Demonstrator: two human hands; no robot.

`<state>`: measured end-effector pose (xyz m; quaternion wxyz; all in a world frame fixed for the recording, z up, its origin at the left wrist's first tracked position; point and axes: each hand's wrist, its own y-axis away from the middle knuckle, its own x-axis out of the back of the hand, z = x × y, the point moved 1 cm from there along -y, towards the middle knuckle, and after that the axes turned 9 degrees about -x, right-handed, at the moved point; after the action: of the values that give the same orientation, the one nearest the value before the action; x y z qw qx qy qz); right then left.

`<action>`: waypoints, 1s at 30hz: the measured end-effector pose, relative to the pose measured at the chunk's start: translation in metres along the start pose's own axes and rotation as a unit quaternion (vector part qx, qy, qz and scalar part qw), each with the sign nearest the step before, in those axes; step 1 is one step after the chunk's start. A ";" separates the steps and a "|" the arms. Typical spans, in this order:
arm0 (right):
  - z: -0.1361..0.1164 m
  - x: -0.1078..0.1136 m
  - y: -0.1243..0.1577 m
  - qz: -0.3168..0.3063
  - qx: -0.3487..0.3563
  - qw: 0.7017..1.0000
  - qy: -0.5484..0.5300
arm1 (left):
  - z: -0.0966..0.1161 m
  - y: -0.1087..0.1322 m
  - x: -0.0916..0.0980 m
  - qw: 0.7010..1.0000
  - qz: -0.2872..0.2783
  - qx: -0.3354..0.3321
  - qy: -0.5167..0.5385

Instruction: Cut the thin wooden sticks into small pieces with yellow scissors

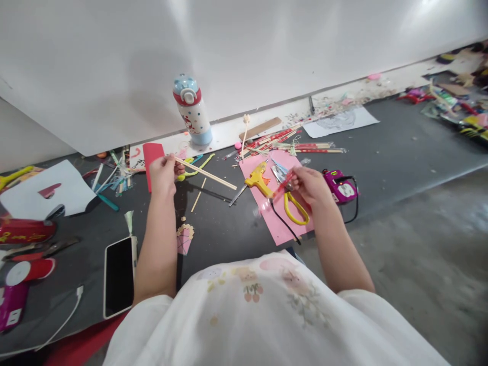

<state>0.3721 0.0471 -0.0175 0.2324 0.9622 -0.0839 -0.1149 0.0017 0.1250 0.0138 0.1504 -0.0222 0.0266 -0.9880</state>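
My left hand (166, 172) is closed around the ends of a pair of wooden chopsticks (209, 175), which point right above the dark table. My right hand (309, 184) pinches a red and clear plastic wrapper (282, 190), partly blurred. Below the wrapper, a yellow glue gun (259, 179) and yellow-handled scissors (296, 211) lie on a sheet of pink paper (284, 235). A short thin stick (199, 194) rests under the chopsticks. Nearer me is a small pink paper piece (185, 240) edged with pale bits.
Behind stands a blue and white bottle (193, 111). Several red-wrapped chopsticks (274, 138) are heaped at the back. A purple device (340, 186) with a black cable sits right, by the table edge. On the left are a phone (119, 277), white paper (49, 185) and a red spool (32, 271).
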 end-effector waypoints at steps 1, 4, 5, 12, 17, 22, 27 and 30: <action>-0.005 0.002 -0.008 0.062 0.060 0.994 -0.068 | 0.001 0.006 -0.001 1.000 0.009 0.006 -0.001; -0.020 0.002 -0.026 0.162 0.148 0.964 -0.148 | 0.003 0.021 -0.007 1.000 0.017 0.016 0.002; -0.023 0.000 -0.029 0.176 0.162 0.957 -0.166 | 0.003 0.025 -0.010 1.000 0.013 0.016 0.005; -0.009 -0.045 -0.023 0.021 0.059 0.987 -0.146 | 0.002 0.044 -0.028 0.998 -0.067 0.004 0.002; -0.002 -0.064 -0.026 -0.001 0.079 0.983 -0.163 | 0.007 0.057 -0.036 0.991 -0.127 0.018 -0.025; -0.020 -0.044 -0.053 0.044 0.147 0.968 -0.198 | 0.010 0.067 -0.031 0.990 -0.133 0.030 -0.029; -0.025 -0.002 -0.088 0.141 0.154 0.965 -0.160 | 0.005 0.075 -0.021 0.989 -0.144 0.016 -0.016; -0.015 0.012 -0.095 0.190 0.151 0.969 -0.047 | 0.003 0.079 -0.016 0.989 -0.146 0.016 -0.014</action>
<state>0.3977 0.1343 -0.0508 0.0974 0.9462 -0.2920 -0.0998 0.0404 0.0540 0.0111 0.0057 -0.0376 0.0054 -0.9993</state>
